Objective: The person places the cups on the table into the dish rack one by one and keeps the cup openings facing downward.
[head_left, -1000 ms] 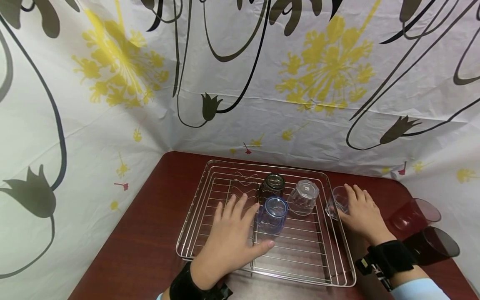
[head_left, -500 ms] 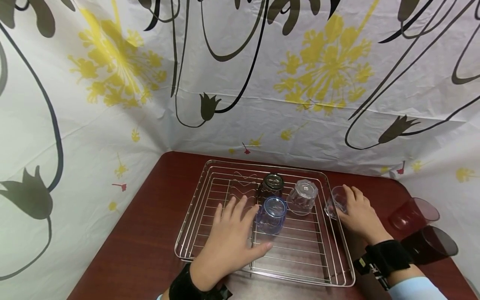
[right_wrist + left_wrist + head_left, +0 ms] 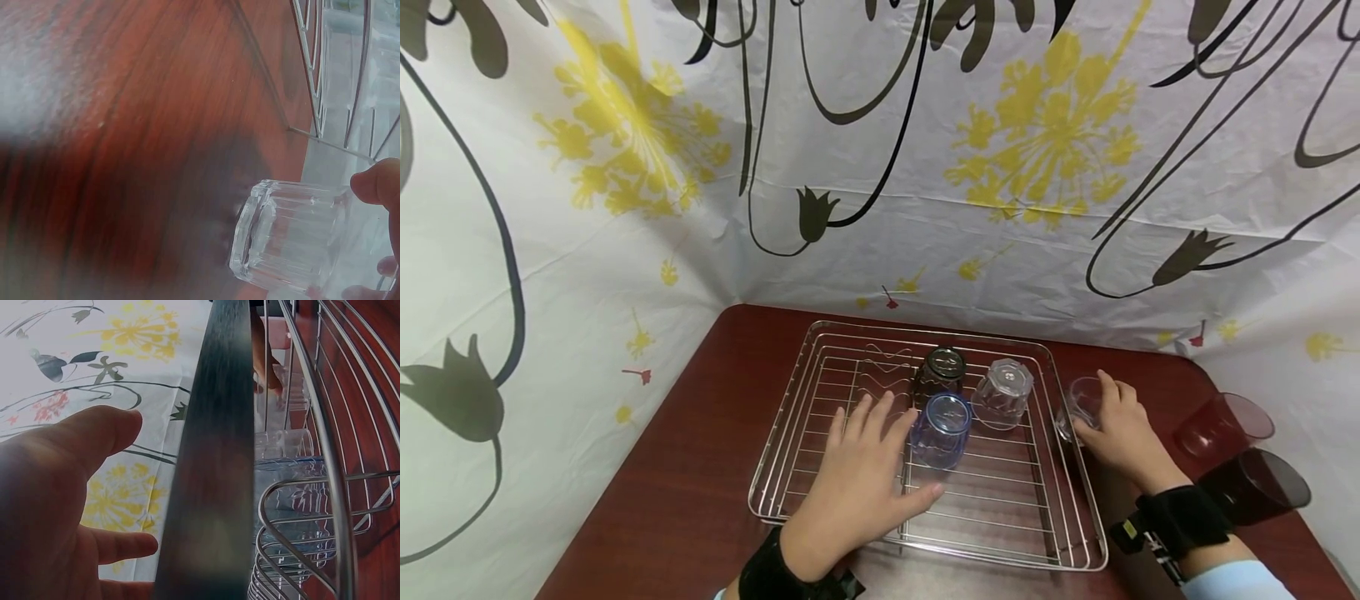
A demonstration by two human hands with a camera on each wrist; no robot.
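In the head view a clear drinking glass point(image 3: 1078, 410) stands just outside the right side of the wire rack point(image 3: 1000, 550). My right hand point(image 3: 1127, 437) holds it near the rim between thumb and fingers; the right wrist view shows the thumb on the rim of the clear glass point(image 3: 294, 237). My left hand point(image 3: 861, 492) hovers over the rack's front left, fingers spread and holding nothing. Close to it, a blue glass point(image 3: 942, 433) sits upside down on the wires. Behind that are an upside-down dark glass point(image 3: 942, 371) and another clear glass point(image 3: 1003, 396), also inverted.
Right of my right hand are a red glass point(image 3: 1221, 429) and a dark tumbler point(image 3: 1255, 487), mouths up. The reddish-brown table point(image 3: 647, 500) carries the rack, with its raised wire rim. A patterned cloth point(image 3: 880, 275) hangs behind and at both sides.
My right hand and the clear glass in it have shifted slightly right, away from the rack's side. My left hand keeps its place, and the glasses on the rack have not moved.
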